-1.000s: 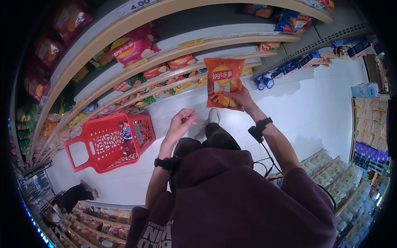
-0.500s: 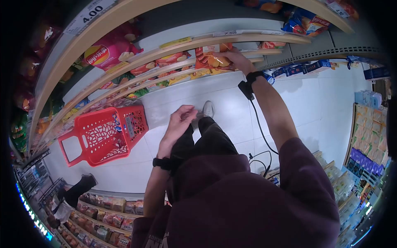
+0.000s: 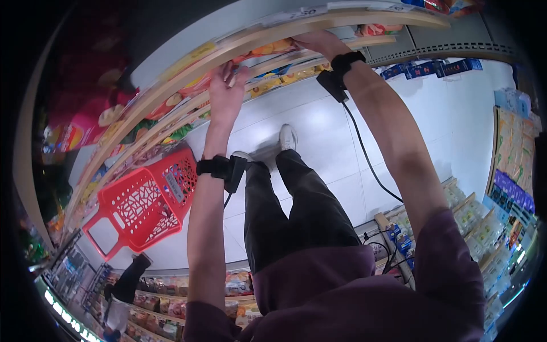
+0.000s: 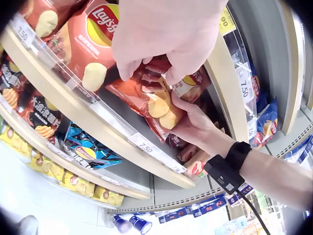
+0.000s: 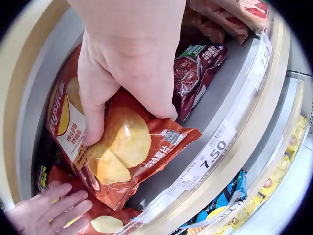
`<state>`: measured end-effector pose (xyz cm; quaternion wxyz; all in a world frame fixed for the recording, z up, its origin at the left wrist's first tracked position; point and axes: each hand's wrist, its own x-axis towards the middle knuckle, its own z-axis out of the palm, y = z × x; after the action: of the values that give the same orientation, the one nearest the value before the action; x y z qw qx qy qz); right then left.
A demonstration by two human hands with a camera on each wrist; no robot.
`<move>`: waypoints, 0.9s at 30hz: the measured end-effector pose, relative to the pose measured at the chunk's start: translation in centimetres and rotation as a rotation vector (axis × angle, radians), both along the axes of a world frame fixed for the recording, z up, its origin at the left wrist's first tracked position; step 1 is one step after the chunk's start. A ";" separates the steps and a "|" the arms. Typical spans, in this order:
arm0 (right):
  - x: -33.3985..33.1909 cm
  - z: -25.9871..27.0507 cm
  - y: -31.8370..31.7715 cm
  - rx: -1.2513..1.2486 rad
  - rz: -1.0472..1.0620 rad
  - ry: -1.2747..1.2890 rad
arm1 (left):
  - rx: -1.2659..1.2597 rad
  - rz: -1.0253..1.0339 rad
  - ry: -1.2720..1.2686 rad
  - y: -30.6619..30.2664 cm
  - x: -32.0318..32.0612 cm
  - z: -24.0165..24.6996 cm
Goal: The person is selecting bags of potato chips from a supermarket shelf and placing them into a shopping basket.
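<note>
An orange-red chip bag (image 5: 124,142) lies within a shelf level, behind the price strip. My right hand (image 5: 127,63) grips it, thumb across its printed front. In the left wrist view, that bag (image 4: 159,105) is tilted, with my right hand (image 4: 198,127) at its lower end. My left hand (image 4: 166,29) hangs above the bag's other end; whether it touches is unclear. Spread, nearly straight fingers show on my left hand (image 5: 51,210) beside neighbouring red bags in the right wrist view. From the head view, both the left hand (image 3: 227,97) and right hand (image 3: 318,43) reach the shelf edge.
A red basket (image 3: 142,199) stands on the floor at left. Wooden shelf edges (image 4: 93,115) curve around the hands. Blue-black bags (image 4: 88,152) and yellow packs (image 4: 73,183) fill lower levels. Another person's dark-clothed leg (image 3: 132,279) shows at lower left.
My right hand has carried the orange-red bag from over the floor up and into the shelf. My left hand has risen from near my legs to the shelf front, fingers spread.
</note>
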<state>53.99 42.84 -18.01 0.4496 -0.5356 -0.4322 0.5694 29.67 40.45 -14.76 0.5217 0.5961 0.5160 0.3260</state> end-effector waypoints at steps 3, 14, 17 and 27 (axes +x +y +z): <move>0.2 -2.9 1.2 -0.014 0.058 -0.021 | 0.024 -0.006 -0.032 0.3 0.9 -1.5; -0.8 -4.9 0.5 -0.039 0.118 -0.378 | 0.142 0.025 0.050 0.4 0.8 0.6; -0.4 -4.8 1.1 -0.080 0.149 -0.432 | 0.044 0.035 -0.011 1.8 1.1 1.6; -0.7 2.5 -3.4 0.083 0.002 -0.175 | -0.122 0.104 0.122 4.1 1.9 2.8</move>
<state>53.32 39.44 -15.49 0.4315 -0.5637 -0.4937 0.5023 31.60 44.55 -11.99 0.5070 0.5543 0.5958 0.2840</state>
